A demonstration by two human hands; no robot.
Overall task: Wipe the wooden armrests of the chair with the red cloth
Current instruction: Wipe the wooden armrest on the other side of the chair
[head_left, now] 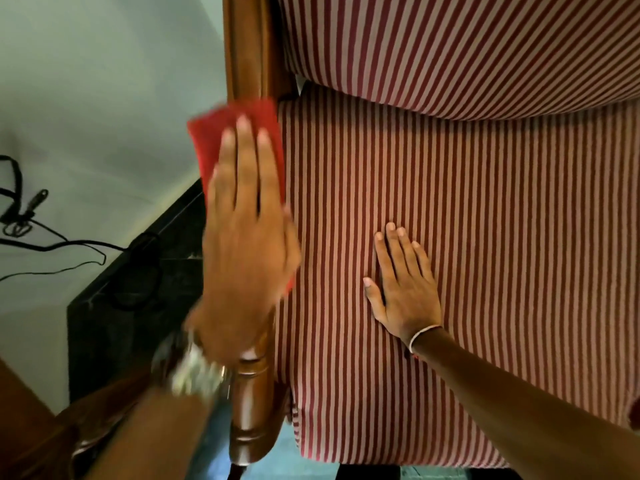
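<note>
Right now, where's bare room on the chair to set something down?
Open: striped seat cushion right of the right hand, up to the back cushion. Crowded: the wooden armrest, where the left hand presses the red cloth.

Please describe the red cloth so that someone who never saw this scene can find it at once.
Start at the chair's striped seat cushion and go to the wooden armrest along its left edge. On it, pressed under the flat left hand, lies the red cloth. It is plain bright red, unlike the striped fabric beside it.
</note>
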